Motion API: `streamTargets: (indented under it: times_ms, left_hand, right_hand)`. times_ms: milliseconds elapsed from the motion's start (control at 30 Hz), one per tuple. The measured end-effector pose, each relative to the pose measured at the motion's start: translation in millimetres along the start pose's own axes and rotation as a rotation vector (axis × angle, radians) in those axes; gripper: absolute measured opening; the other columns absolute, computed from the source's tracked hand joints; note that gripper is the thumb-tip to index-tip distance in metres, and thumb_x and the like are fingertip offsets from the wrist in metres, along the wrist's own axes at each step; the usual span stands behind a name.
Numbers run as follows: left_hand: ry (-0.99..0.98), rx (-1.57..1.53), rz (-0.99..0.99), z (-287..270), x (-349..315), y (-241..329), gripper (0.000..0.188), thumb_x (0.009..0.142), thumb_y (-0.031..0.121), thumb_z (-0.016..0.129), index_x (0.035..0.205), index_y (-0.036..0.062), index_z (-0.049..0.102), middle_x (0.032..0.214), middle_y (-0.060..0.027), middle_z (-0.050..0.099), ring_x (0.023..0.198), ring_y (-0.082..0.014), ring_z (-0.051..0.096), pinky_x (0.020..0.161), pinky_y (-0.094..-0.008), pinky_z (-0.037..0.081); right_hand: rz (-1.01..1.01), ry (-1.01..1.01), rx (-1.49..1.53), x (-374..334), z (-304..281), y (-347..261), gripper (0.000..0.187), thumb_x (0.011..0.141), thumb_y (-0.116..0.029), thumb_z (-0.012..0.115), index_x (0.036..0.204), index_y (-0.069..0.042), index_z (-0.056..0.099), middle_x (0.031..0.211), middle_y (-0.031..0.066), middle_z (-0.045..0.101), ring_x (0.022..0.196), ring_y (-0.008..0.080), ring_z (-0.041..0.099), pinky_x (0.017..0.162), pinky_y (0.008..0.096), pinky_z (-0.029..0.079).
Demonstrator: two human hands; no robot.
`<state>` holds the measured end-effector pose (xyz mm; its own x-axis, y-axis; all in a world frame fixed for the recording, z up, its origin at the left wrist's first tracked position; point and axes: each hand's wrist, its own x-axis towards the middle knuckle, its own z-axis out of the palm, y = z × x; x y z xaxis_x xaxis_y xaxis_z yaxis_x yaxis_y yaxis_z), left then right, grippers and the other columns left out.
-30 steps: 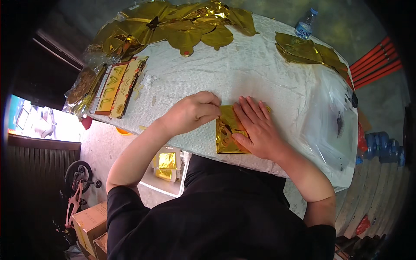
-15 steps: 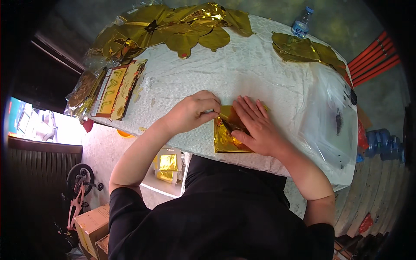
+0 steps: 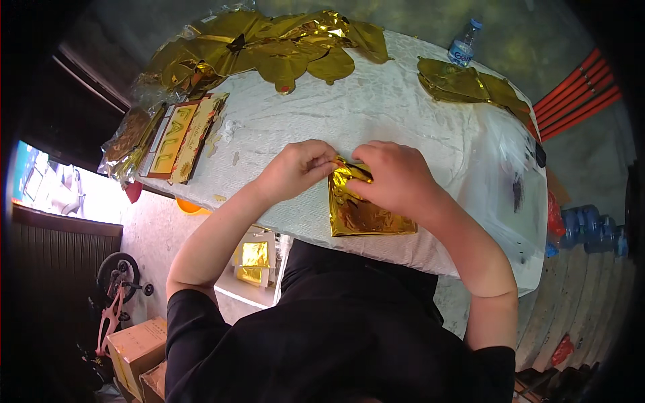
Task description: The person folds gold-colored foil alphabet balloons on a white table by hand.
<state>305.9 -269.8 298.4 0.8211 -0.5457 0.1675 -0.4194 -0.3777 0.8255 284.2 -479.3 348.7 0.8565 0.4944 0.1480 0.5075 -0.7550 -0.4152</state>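
Gold foil point(image 3: 373, 218) pinched between two hands

Head view: It lies folded near the front edge of the white-covered counter point(image 3: 302, 114), left hand point(image 3: 295, 173) pinched closed at its upper-left corner, right hand point(image 3: 396, 176) curled tight over its top edge.

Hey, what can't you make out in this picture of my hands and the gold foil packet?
All in the head view:
Upper right of the gold foil packet: covered by the right hand.
Whether the left hand pinches it: too small to tell.
Far end of the white bin: hidden by the table.
Lower part of the pink bicycle: lost in shadow.
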Motion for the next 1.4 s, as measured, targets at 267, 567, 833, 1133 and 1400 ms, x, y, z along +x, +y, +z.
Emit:
streamTargets:
  times_ms: [267, 567, 833, 1133, 1400]
  left_hand:
    - [0.081, -0.204, -0.083, 5, 3, -12, 0.009, 0.087, 0.004, 0.064, 0.092, -0.0018, 0.059, 0.072, 0.0051, 0.050, 0.066, -0.0024, 0.043, 0.058, -0.0186, 0.039]
    - [0.042, -0.025, -0.237, -1, 21, -19, 0.015, 0.085, 0.007, 0.062, 0.099, -0.0003, 0.060, 0.068, 0.0045, 0.048, 0.063, -0.0035, 0.042, 0.057, -0.0200, 0.038]
    - [0.358, -0.051, -0.131, -5, 14, -18, 0.021, 0.083, 0.008, 0.062, 0.102, -0.0018, 0.061, 0.078, -0.0068, 0.060, 0.065, -0.0121, 0.054, 0.061, -0.0264, 0.046]
    - [0.169, 0.228, 0.188, 2, -39, 17, 0.015, 0.080, 0.005, 0.066, 0.094, 0.0024, 0.063, 0.095, -0.0106, 0.061, 0.087, -0.0226, 0.059, 0.072, -0.0323, 0.049]
    - [0.014, 0.434, 0.424, 25, -58, 33, 0.022, 0.071, 0.016, 0.072, 0.090, 0.0066, 0.066, 0.100, -0.0070, 0.062, 0.094, -0.0263, 0.058, 0.079, -0.0367, 0.048]
  right_hand:
    - [-0.103, -0.151, -0.207, 50, 5, 6, 0.013, 0.070, -0.020, 0.064, 0.070, -0.007, 0.062, 0.069, 0.0128, 0.062, 0.070, 0.0328, 0.062, 0.062, 0.0428, 0.049]
    - [-0.084, -0.374, -0.195, 105, -30, 18, 0.026, 0.072, -0.024, 0.068, 0.092, -0.009, 0.069, 0.088, 0.0114, 0.068, 0.083, 0.0290, 0.065, 0.071, 0.0393, 0.052]
    - [-0.144, 0.234, 0.033, 51, -46, 42, 0.028, 0.081, -0.019, 0.065, 0.103, -0.002, 0.062, 0.097, 0.0129, 0.065, 0.090, 0.0277, 0.062, 0.080, 0.0343, 0.048]
    - [0.006, 0.062, 0.103, -41, -20, 67, 0.030, 0.080, -0.011, 0.065, 0.107, 0.000, 0.060, 0.111, 0.0131, 0.060, 0.104, 0.0306, 0.057, 0.089, 0.0358, 0.046]
    - [-0.049, 0.001, 0.101, -46, -10, 73, 0.040, 0.073, -0.005, 0.064, 0.113, -0.004, 0.057, 0.118, 0.0112, 0.055, 0.111, 0.0294, 0.052, 0.095, 0.0365, 0.042]
